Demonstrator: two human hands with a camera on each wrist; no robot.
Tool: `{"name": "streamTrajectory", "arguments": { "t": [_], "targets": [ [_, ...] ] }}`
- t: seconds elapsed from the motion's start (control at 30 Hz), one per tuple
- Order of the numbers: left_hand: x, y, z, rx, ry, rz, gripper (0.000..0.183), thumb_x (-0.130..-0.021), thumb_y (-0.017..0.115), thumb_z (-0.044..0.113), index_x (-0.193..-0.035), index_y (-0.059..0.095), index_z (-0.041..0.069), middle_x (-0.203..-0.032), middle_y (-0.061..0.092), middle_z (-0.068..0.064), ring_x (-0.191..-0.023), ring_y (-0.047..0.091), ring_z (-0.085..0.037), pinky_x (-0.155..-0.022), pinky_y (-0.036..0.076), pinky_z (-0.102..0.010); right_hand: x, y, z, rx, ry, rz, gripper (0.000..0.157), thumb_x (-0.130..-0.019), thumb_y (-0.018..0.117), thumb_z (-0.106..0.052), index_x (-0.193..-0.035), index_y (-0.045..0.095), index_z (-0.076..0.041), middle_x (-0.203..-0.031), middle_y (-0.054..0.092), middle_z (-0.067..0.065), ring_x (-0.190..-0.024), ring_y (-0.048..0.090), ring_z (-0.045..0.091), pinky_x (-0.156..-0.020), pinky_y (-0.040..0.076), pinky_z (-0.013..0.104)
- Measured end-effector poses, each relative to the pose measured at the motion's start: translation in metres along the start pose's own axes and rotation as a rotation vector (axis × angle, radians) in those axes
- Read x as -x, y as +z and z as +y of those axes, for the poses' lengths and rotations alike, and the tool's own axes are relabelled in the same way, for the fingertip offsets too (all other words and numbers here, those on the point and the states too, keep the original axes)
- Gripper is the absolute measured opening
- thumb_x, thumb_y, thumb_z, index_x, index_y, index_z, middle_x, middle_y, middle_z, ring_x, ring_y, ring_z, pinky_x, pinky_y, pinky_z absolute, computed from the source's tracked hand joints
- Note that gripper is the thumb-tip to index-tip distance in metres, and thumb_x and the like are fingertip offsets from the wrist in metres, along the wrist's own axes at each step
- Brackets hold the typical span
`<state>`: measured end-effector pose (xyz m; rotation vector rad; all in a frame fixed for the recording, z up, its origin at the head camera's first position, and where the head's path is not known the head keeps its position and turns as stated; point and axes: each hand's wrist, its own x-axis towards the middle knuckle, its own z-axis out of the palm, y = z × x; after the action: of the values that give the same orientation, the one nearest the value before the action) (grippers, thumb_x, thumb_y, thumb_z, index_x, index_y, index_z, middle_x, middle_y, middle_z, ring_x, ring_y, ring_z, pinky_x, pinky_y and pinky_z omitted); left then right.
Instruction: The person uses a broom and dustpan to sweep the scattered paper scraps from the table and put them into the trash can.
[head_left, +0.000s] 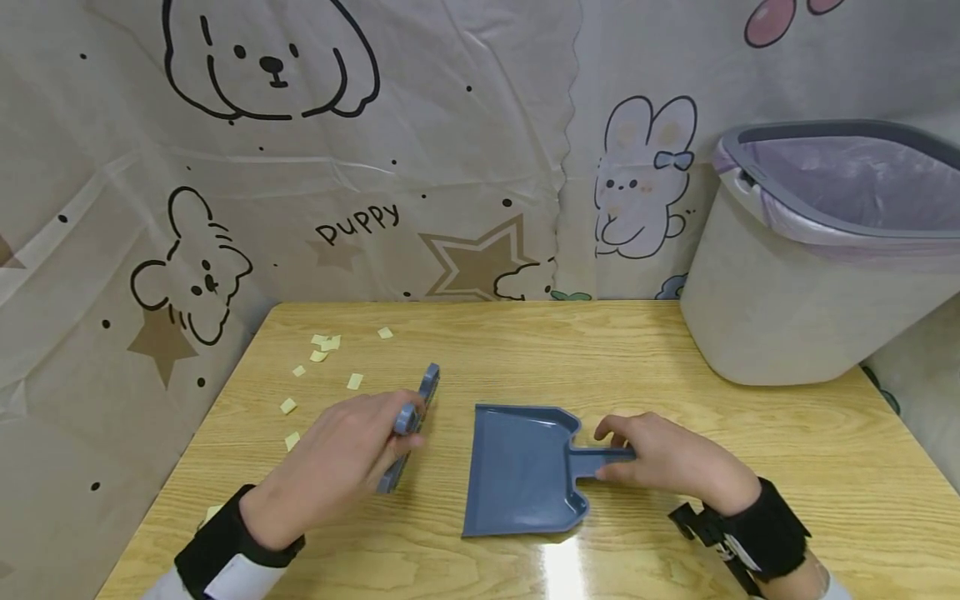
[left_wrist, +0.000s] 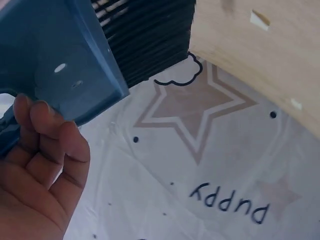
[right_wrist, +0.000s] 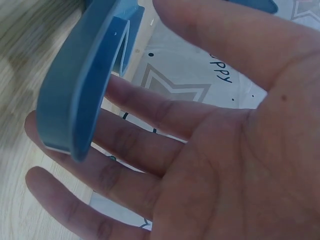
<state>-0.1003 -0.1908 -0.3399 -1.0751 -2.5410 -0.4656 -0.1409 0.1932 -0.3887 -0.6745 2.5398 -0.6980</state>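
Note:
A small blue brush (head_left: pixel 429 385) is in my left hand (head_left: pixel 341 442), tilted on edge over the table. In the left wrist view its dark bristles (left_wrist: pixel 150 40) point away from the curled fingers (left_wrist: pixel 75 145), which hold it by the handle. To the right, a blue dustpan (head_left: pixel 525 471) lies flat with its wide lip facing the brush. My right hand (head_left: pixel 660 454) is at the dustpan's handle (head_left: pixel 600 458). Seen from the right wrist, the fingers (right_wrist: pixel 130 140) stretch loosely behind the handle (right_wrist: pixel 65 100), with the palm apart from it.
Several small yellow paper scraps (head_left: pixel 355 381) lie scattered on the left of the wooden table (head_left: pixel 600 350). A light bin (head_left: pixel 795 292) with a grey rim and purple liner stands at the back right. A printed curtain (head_left: pixel 465 167) hangs behind the table and along its left side.

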Motion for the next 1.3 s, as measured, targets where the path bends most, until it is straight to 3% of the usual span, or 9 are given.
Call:
{"name": "streamTrajectory", "arguments": {
  "t": [0.17, 0.4, 0.57, 0.8, 1.03, 1.17, 1.3],
  "targets": [
    [0.009, -0.001, -0.007, 0.092, -0.105, -0.03, 0.019, -0.105, 0.059, 0.028, -0.111, 0.056, 0.01, -0.078, 0.047, 0.013, -0.061, 0.039, 0.002, -0.055, 0.037, -0.019, -0.001, 0.001, -0.001, 0.033, 0.026, -0.005, 0.04, -0.087, 0.085, -0.036, -0.116, 0.069, -0.012, -0.103, 0.071, 0.004, -0.086, 0.062, 0.014, -0.075, 0.051, 0.037],
    [0.019, 0.004, -0.013, 0.183, -0.235, -0.09, 0.011, -0.106, 0.06, 0.023, -0.108, 0.055, 0.014, -0.074, 0.047, 0.015, -0.056, 0.038, 0.003, -0.049, 0.036, -0.02, -0.002, 0.006, -0.003, -0.006, 0.084, -0.028, 0.042, -0.084, 0.088, -0.033, -0.115, 0.068, -0.013, -0.099, 0.068, 0.002, -0.081, 0.056, 0.016, -0.073, 0.047, 0.037],
    [0.025, 0.007, -0.018, 0.245, -0.319, -0.107, 0.009, -0.106, 0.06, 0.025, -0.104, 0.054, 0.018, -0.07, 0.043, 0.014, -0.054, 0.036, 0.002, -0.049, 0.034, -0.021, -0.003, 0.009, -0.003, 0.001, 0.077, -0.019, 0.041, -0.083, 0.089, -0.031, -0.114, 0.068, -0.013, -0.094, 0.065, -0.001, -0.078, 0.054, 0.016, -0.072, 0.045, 0.036],
    [0.026, 0.007, -0.022, 0.281, -0.351, -0.105, 0.016, -0.106, 0.062, 0.026, -0.114, 0.056, 0.013, -0.066, 0.043, 0.013, -0.053, 0.039, 0.0, -0.049, 0.037, -0.023, -0.007, 0.014, -0.007, 0.018, 0.061, 0.007, 0.037, -0.08, 0.091, -0.023, -0.108, 0.069, -0.014, -0.089, 0.061, -0.003, -0.076, 0.052, 0.014, -0.07, 0.045, 0.035],
    [0.028, 0.01, -0.021, 0.303, -0.421, -0.148, 0.021, -0.104, 0.065, 0.027, -0.115, 0.057, 0.012, -0.064, 0.047, 0.012, -0.052, 0.042, -0.001, -0.048, 0.039, -0.025, -0.012, 0.021, -0.006, 0.019, -0.039, 0.043, 0.034, -0.078, 0.093, -0.026, -0.1, 0.069, -0.016, -0.082, 0.058, -0.005, -0.072, 0.05, 0.011, -0.066, 0.041, 0.029],
    [0.028, 0.01, -0.021, 0.336, -0.457, -0.179, 0.02, -0.104, 0.066, 0.027, -0.115, 0.057, 0.013, -0.063, 0.046, 0.011, -0.051, 0.041, -0.002, -0.049, 0.039, -0.025, -0.014, 0.023, -0.006, 0.039, -0.046, 0.056, 0.037, -0.079, 0.092, -0.028, -0.107, 0.071, -0.016, -0.093, 0.065, -0.005, -0.077, 0.051, 0.011, -0.069, 0.043, 0.031],
    [0.028, 0.009, -0.022, 0.366, -0.451, -0.179, 0.019, -0.103, 0.066, 0.024, -0.115, 0.057, 0.012, -0.066, 0.047, 0.01, -0.053, 0.042, -0.004, -0.051, 0.039, -0.025, -0.015, 0.024, -0.007, 0.054, -0.041, 0.068, 0.04, -0.08, 0.091, -0.029, -0.113, 0.071, -0.015, -0.105, 0.068, -0.003, -0.082, 0.054, 0.013, -0.072, 0.045, 0.034]
  ]
}}
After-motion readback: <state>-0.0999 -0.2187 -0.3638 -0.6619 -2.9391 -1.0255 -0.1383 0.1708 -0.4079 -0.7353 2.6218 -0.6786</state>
